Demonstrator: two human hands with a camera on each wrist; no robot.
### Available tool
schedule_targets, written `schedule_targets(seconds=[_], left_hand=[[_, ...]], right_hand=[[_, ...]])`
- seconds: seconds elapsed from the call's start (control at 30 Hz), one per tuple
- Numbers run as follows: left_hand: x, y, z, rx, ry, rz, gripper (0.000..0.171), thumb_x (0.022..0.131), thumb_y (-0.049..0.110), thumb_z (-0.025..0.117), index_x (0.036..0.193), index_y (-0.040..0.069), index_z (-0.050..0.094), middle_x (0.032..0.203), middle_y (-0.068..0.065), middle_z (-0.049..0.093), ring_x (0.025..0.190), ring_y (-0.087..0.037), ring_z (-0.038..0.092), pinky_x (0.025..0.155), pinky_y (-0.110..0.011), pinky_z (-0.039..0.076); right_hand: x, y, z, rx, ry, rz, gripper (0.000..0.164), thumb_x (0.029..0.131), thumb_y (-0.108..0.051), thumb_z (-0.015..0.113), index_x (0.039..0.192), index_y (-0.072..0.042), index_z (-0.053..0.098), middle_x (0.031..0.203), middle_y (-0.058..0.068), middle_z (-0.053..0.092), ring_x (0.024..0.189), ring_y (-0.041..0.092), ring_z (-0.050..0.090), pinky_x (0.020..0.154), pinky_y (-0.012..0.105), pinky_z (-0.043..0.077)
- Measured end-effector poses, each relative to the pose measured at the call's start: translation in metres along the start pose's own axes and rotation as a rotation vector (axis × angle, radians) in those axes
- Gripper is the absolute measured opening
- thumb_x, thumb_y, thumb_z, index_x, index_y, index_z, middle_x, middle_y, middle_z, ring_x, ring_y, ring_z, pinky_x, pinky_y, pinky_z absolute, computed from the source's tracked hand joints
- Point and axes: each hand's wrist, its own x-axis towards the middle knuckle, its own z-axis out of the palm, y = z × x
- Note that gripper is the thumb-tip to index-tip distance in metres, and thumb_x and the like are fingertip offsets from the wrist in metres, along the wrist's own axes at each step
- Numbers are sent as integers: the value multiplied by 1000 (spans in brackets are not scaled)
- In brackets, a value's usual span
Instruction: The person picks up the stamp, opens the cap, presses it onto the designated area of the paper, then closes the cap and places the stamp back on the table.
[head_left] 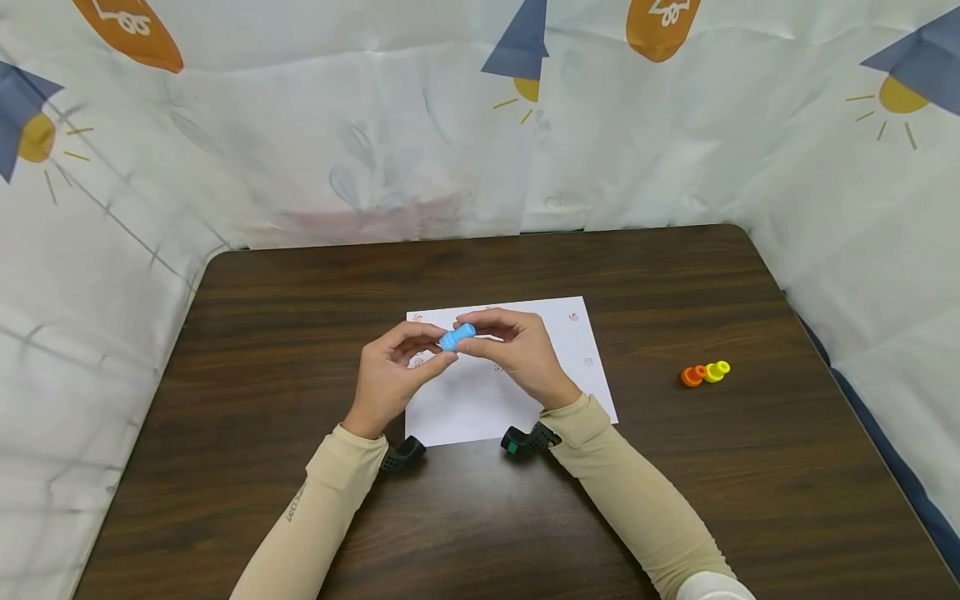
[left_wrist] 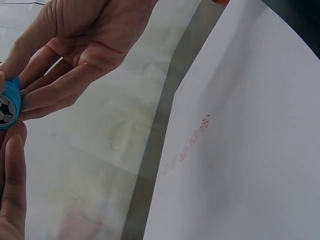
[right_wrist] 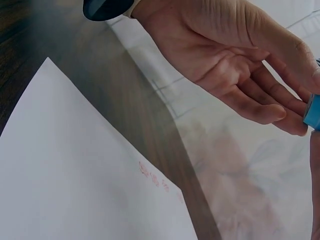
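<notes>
Both hands hold a small blue toy stamp above a white sheet of paper. My left hand pinches its left end between thumb and fingers, while the thumb and fingers of my right hand grip the other end. A round soccer-ball picture shows on one end of the stamp in the left wrist view. Small red printed marks lie along the paper's upper part, some hidden behind the hands. In the right wrist view the stamp is cut off by the right edge.
To the right of the paper, an orange stamp and a yellow stamp lie side by side on the dark wooden table. A pale patterned curtain hangs behind the table and along its sides. Each wrist bears a black strap.
</notes>
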Motion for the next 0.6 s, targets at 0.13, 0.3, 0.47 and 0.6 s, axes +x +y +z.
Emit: schedule_targets(seconds=[0.13, 0.3, 0.47, 0.6], left_hand=[[0, 1, -1, -11, 3, 14, 33, 79, -15, 79, 110, -9, 70, 105, 11, 75, 90, -8, 72, 89, -20, 61], [0, 2, -2, -31, 7, 47, 32, 78, -18, 79, 108, -11, 70, 105, 11, 76, 90, -8, 72, 88, -21, 62], [0, 4, -3, -43, 13, 78, 32, 76, -20, 80, 106, -13, 70, 105, 12, 77, 91, -9, 72, 88, -22, 62], [0, 7, -3, -33, 13, 87, 32, 76, -17, 81, 106, -13, 71, 105, 12, 77, 92, -8, 72, 88, -22, 63]], right_hand=[[-1, 0, 1, -1, 9, 2, 33, 88, -16, 84, 118, -5, 77, 114, 1, 79, 107, 21, 75, 86, 31, 62], [-2, -3, 4, 12, 23, 10, 39, 87, -16, 84, 121, 1, 74, 115, 4, 80, 108, 21, 75, 88, 33, 63], [-4, -6, 6, 30, 36, 9, 42, 86, -14, 85, 123, 4, 72, 115, 5, 80, 107, 19, 76, 88, 33, 64], [-5, -8, 7, 35, 42, -1, 42, 86, -15, 86, 122, 2, 74, 114, 8, 80, 105, 19, 76, 89, 34, 64]])
